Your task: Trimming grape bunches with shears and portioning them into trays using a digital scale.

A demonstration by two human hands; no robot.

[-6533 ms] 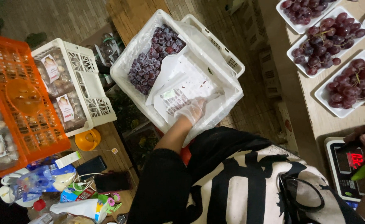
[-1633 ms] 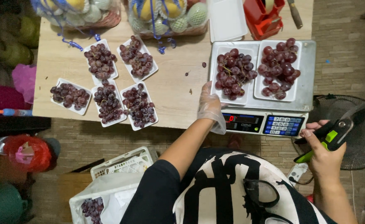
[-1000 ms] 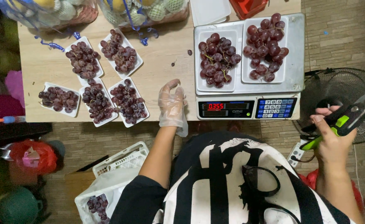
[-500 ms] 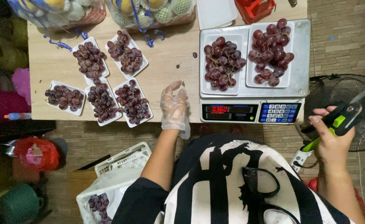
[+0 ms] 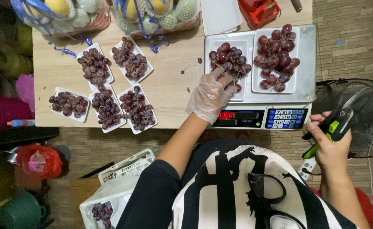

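Note:
My left hand (image 5: 210, 96), in a clear plastic glove, rests on the dark red grapes (image 5: 231, 59) in the left white tray (image 5: 208, 44) on the digital scale (image 5: 307, 91). A second white tray of grapes (image 5: 276, 57) sits beside it on the scale's steel platform. My right hand (image 5: 330, 144) is off to the right of the scale, closed around green-handled black shears (image 5: 341, 123) whose blades point up and right.
Several more white trays of grapes (image 5: 106, 91) lie on the wooden table (image 5: 169, 80). Bagged yellow fruit (image 5: 152, 12) stands at the table's back. A floor fan (image 5: 371, 114) is at right. A white crate (image 5: 116, 191) with grapes sits below left.
The view swung from the white crate to the table. In the last second my left hand moved from the table's front edge up and right onto the left tray's grapes.

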